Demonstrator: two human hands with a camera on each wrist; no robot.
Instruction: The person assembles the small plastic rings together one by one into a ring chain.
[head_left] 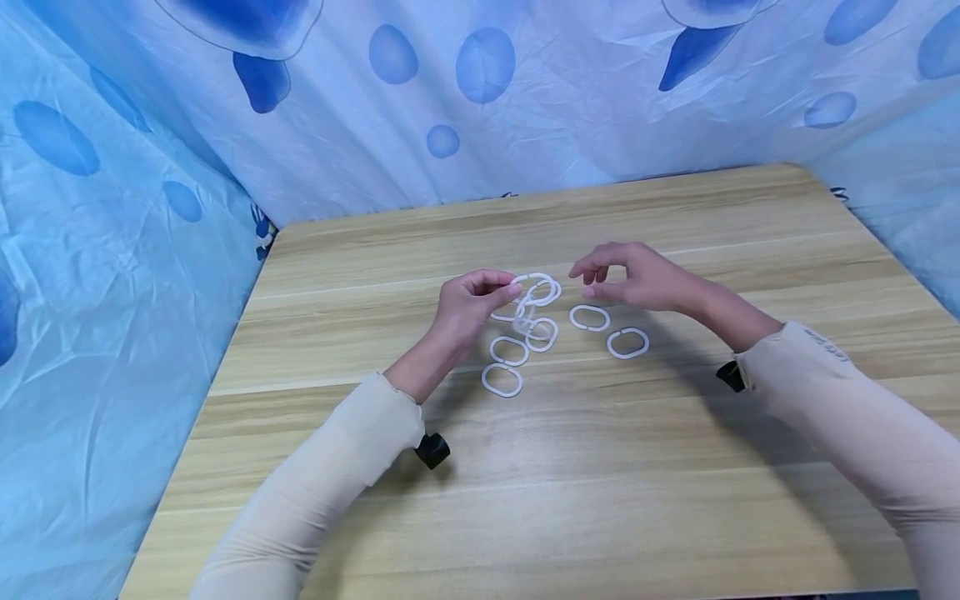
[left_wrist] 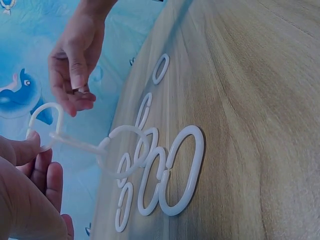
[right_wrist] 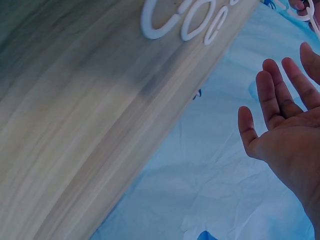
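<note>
My left hand (head_left: 468, 307) pinches a white oval ring (left_wrist: 46, 111) between thumb and fingertips, above the table. From it hangs a short chain; a linked ring (left_wrist: 77, 144) and a lower ring (left_wrist: 145, 145) show in the left wrist view. Each ring seems to have a small gap. My right hand (head_left: 637, 277) is raised to the right of the chain, fingers loosely bent and holding nothing. Below it lie two loose rings, one nearer (head_left: 589, 317) and one farther right (head_left: 627, 342). In the right wrist view the right hand (right_wrist: 290, 117) has its palm bare.
Several more white rings lie on the wooden table (head_left: 585, 467) under and near my left hand, including one (head_left: 509, 351) and another closer to me (head_left: 502, 380). A blue patterned curtain (head_left: 315, 133) hangs behind and beside the table. Black devices sit at both wrists.
</note>
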